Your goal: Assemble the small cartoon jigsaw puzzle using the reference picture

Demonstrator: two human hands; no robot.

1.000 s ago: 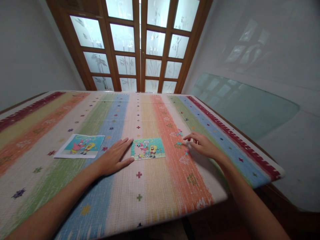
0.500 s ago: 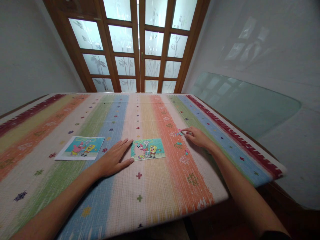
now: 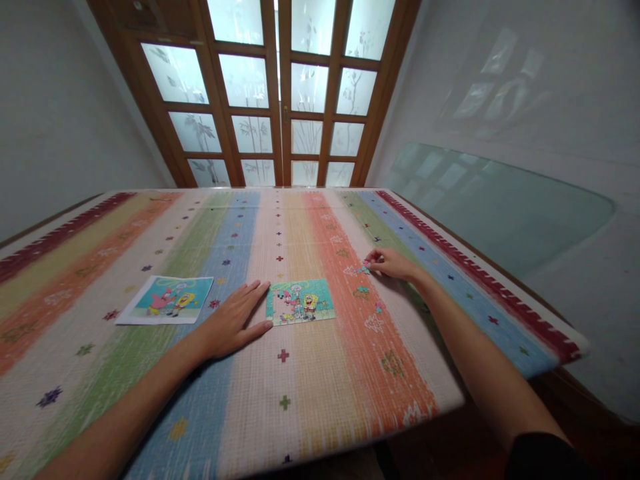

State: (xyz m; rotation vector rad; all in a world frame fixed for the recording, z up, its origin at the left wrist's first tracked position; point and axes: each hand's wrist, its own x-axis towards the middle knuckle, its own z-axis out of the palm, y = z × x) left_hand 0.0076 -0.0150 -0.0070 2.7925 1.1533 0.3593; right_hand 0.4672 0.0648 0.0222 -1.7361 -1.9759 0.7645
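Head view: the desk fills most of what I see, covered to its edges by a striped cloth. The cloth is bare toward the far doors and toward the near edge, so there is plenty of open room both ways. The right edge runs close beside the right forearm, which leaves less room there.

A picture print lies flat well apart to the left, I judge so that it can be looked at without being in the way. The small jigsaw puzzle sits flat near the middle of the desk. The left hand lies palm down with its fingers spread wide, holding nothing, and its fingertips touch the puzzle's left edge. I read that as a brace against sliding.

The right hand reaches beyond the puzzle's right side, its fingers drawn narrow about one loose piece. I cannot tell whether it is gripped. Two more pieces lie between that hand and the puzzle.
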